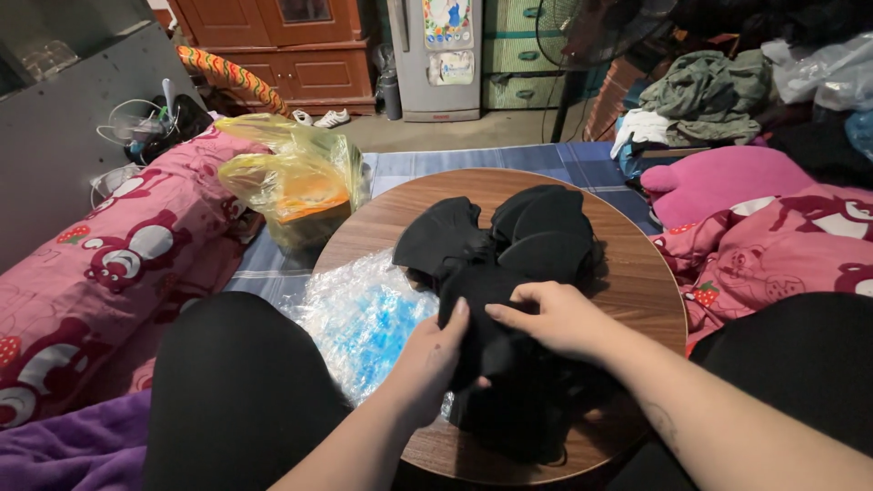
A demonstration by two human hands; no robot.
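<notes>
At the far left a yellow plastic bag (296, 177) sits knotted, something orange showing through it but too blurred to identify, and nearer, a clear plastic bag (364, 318) of pale blue items, which cannot be made out, lies over the left edge of the round wooden table (637, 273). The left hand (432, 359) grips the near left side of a heap of black fabric pieces (509, 255) on the table's middle, fingers closed into the cloth. The right hand (555, 318) pinches its top, and the heap's dark folds blur together.
</notes>
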